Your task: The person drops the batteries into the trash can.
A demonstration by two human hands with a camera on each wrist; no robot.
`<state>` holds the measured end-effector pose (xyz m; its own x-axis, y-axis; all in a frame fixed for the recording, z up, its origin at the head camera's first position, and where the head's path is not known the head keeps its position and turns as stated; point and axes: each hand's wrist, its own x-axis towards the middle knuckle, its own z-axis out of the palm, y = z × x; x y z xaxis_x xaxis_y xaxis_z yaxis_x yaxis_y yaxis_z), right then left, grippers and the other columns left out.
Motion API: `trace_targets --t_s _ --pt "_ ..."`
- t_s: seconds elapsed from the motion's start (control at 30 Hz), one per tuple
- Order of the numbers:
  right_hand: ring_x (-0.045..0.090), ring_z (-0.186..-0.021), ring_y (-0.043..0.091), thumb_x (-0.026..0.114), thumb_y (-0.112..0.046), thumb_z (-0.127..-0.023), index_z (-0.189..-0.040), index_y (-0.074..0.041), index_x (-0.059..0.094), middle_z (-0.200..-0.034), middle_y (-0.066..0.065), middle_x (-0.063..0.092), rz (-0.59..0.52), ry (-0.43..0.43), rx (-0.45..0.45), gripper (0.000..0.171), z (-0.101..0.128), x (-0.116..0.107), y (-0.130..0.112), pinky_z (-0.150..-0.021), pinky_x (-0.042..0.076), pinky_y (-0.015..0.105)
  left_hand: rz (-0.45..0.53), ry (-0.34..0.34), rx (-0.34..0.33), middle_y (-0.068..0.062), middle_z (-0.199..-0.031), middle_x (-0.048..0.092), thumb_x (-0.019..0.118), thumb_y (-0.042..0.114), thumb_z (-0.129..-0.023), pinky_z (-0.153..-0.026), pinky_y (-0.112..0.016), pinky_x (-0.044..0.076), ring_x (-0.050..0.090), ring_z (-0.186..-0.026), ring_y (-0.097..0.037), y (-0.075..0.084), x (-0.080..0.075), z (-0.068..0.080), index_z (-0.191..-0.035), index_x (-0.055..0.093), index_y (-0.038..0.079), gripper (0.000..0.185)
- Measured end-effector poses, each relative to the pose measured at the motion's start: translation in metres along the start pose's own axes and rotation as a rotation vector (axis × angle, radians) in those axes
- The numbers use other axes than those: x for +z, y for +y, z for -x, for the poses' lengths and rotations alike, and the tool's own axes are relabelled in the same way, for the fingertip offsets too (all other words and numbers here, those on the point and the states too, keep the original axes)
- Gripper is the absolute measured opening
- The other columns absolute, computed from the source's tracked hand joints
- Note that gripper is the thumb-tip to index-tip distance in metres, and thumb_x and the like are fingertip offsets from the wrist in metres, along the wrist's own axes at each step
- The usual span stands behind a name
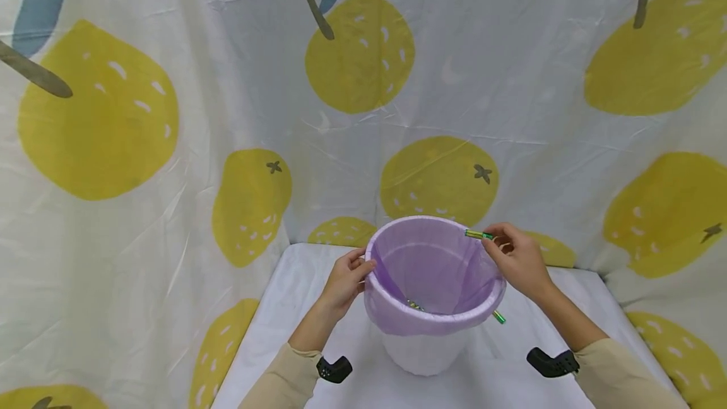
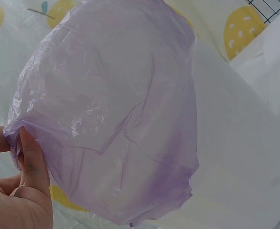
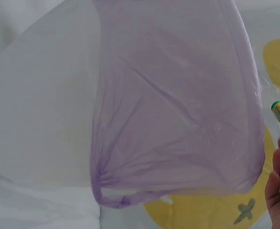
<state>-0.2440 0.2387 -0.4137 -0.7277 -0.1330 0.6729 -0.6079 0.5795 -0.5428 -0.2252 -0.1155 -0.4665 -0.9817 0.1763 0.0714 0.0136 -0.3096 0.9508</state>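
Note:
A white trash bin [image 1: 426, 353], lined with a purple plastic bag [image 1: 434, 326] folded over its rim, stands in the middle of the table. My left hand [image 1: 342, 284] grips the bagged rim on the left side; its thumb and fingers pinch the edge in the left wrist view. At the right of the rim, my right hand [image 1: 519, 260] pinches a green and yellow battery [image 1: 477, 234], which overlaps the rim in the head view. The green end of this battery [image 3: 279, 112] shows in the right wrist view. Small gold and green pieces [image 1: 414, 305] lie inside the bin.
Another green battery [image 1: 498, 317] shows beside the bin's right side. A white cloth [image 1: 341, 371] covers the table. Behind and on both sides hangs a pale curtain [image 1: 238, 81] printed with yellow fruit. The bag's loop [image 3: 125, 200] hangs out at its lower edge.

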Motion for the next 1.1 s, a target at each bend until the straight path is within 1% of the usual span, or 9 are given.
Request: trace_targets --t_s 0.07,0.13,0.2,0.3,0.33,0.47,0.67,0.9,1.1 --pt "0.059 -0.076 0.007 0.075 0.004 -0.09 -0.104 0.0 0.071 -0.087 0.007 0.069 -0.009 -0.002 -0.019 0.015 -0.002 0.004 -0.002 -0.065 0.046 0.012 -0.002 -0.005 0.002 0.001 -0.088 0.059 0.065 0.005 -0.1 -0.073 -0.027 0.056 0.064 -0.084 -0.014 0.0 0.0 0.0 -0.149 0.042 -0.011 0.056" --pt "0.061 -0.079 0.007 0.075 0.004 -0.089 -0.107 0.0 0.072 -0.091 0.009 0.071 -0.011 -0.008 -0.044 0.018 -0.005 0.006 -0.004 -0.067 0.048 0.011 -0.002 -0.006 0.0 0.001 -0.089 0.059 0.065 0.005 -0.101 -0.074 -0.027 0.057 0.064 -0.085 -0.014 0.0 0.0 0.0 -0.149 0.042 -0.011 0.056" --pt "0.064 -0.083 0.007 0.075 0.003 -0.09 -0.114 0.001 0.071 -0.1 0.012 0.073 -0.009 -0.021 -0.068 0.024 -0.007 0.007 -0.005 -0.069 0.049 0.01 -0.002 -0.006 -0.002 0.001 -0.088 0.059 0.065 0.005 -0.1 -0.073 -0.027 0.057 0.064 -0.084 -0.014 0.001 0.0 0.0 -0.149 0.042 -0.011 0.056" --pt "0.065 -0.091 0.006 0.074 0.001 -0.093 -0.125 0.001 0.068 -0.116 0.016 0.071 -0.006 -0.038 -0.084 0.033 -0.009 0.007 -0.007 -0.074 0.05 0.009 -0.003 -0.002 -0.005 0.0 -0.088 0.059 0.065 0.004 -0.1 -0.072 -0.027 0.057 0.064 -0.083 -0.013 0.001 0.0 0.0 -0.149 0.042 -0.011 0.056" --pt "0.064 -0.092 0.005 0.073 0.001 -0.093 -0.127 0.001 0.067 -0.118 0.017 0.07 -0.007 -0.04 -0.086 0.034 -0.01 0.007 -0.008 -0.074 0.049 0.009 0.0 -0.001 -0.007 0.001 -0.087 0.058 0.065 0.003 -0.1 -0.072 -0.027 0.057 0.063 -0.082 -0.012 0.001 0.0 0.001 -0.149 0.042 -0.011 0.056" --pt "0.062 -0.09 0.004 0.073 0.003 -0.092 -0.123 0.002 0.068 -0.115 0.016 0.069 -0.013 -0.03 -0.09 0.031 -0.009 0.006 -0.008 -0.071 0.049 0.01 0.005 -0.008 -0.009 0.001 -0.087 0.058 0.064 0.003 -0.1 -0.071 -0.026 0.057 0.063 -0.08 -0.011 0.001 -0.001 0.0 -0.149 0.041 -0.012 0.057" --pt "0.062 -0.086 0.006 0.074 0.005 -0.09 -0.117 0.002 0.07 -0.11 0.013 0.07 0.0 -0.027 -0.11 0.028 -0.008 0.003 -0.004 -0.068 0.049 0.01 0.013 -0.004 -0.016 0.0 -0.088 0.059 0.065 0.003 -0.1 -0.07 -0.025 0.057 0.064 -0.08 -0.011 0.001 -0.001 -0.001 -0.15 0.041 -0.011 0.057" --pt "0.061 -0.085 0.007 0.073 0.005 -0.091 -0.115 0.002 0.071 -0.11 0.014 0.071 0.017 -0.028 -0.102 0.025 -0.006 -0.003 0.003 -0.069 0.049 0.011 0.009 -0.006 -0.018 -0.001 -0.09 0.059 0.065 0.004 -0.1 -0.071 -0.026 0.057 0.065 -0.082 -0.013 0.001 -0.002 -0.001 -0.151 0.04 -0.011 0.058" --pt "0.062 -0.085 0.012 0.072 0.006 -0.091 -0.118 0.002 0.07 -0.106 0.015 0.072 0.041 -0.013 -0.08 0.027 0.001 -0.007 0.012 -0.072 0.047 0.008 0.01 -0.008 -0.015 0.0 -0.09 0.059 0.065 0.004 -0.1 -0.071 -0.026 0.057 0.065 -0.082 -0.013 0.001 -0.001 -0.001 -0.151 0.04 -0.011 0.058"
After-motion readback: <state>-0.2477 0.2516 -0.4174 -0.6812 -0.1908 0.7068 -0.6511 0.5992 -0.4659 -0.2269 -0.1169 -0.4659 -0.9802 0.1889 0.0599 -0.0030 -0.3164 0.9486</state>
